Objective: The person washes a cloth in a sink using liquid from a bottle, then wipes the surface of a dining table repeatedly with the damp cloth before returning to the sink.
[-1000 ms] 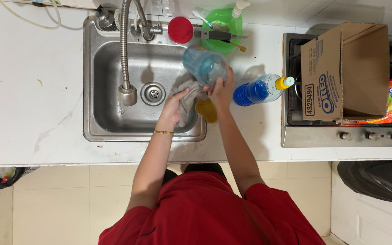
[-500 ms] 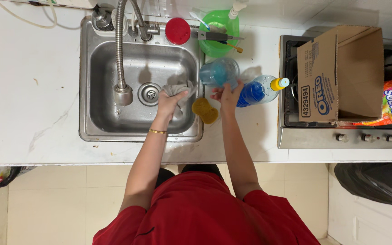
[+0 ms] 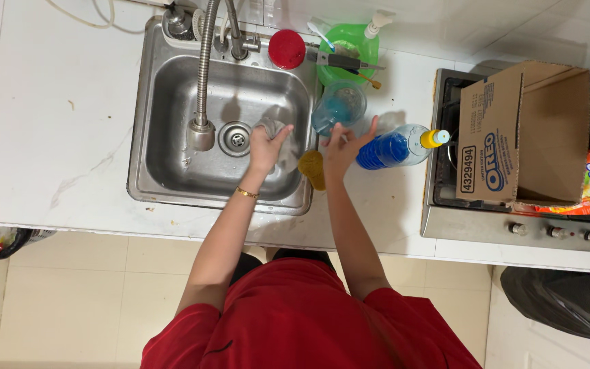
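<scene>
My left hand (image 3: pixel 265 145) is inside the steel sink (image 3: pixel 165 123), closed around a bunched grey cloth (image 3: pixel 272 128) beside the drain (image 3: pixel 237 139). My right hand (image 3: pixel 343 147) hovers over the white counter with fingers spread and holds nothing. Just beyond its fingertips a translucent blue cup (image 3: pixel 339 106) stands on the counter by the sink's right rim. A yellow sponge (image 3: pixel 312 168) lies on that rim between my two wrists. To the right of my right hand a clear bottle of blue liquid (image 3: pixel 399 147) with a yellow cap lies on its side.
A flexible metal faucet (image 3: pixel 205 75) arches over the sink. Behind it are a red lid (image 3: pixel 287 48) and a green bowl (image 3: pixel 349 39) with utensils and a pump dispenser. A cardboard box (image 3: pixel 524 133) sits on the stove (image 3: pixel 513 222). A black bag (image 3: pixel 568 301) is lower right.
My right hand carried the blue cup from over the sink to the counter and let go of it. My left hand gathered the grey cloth nearer the drain.
</scene>
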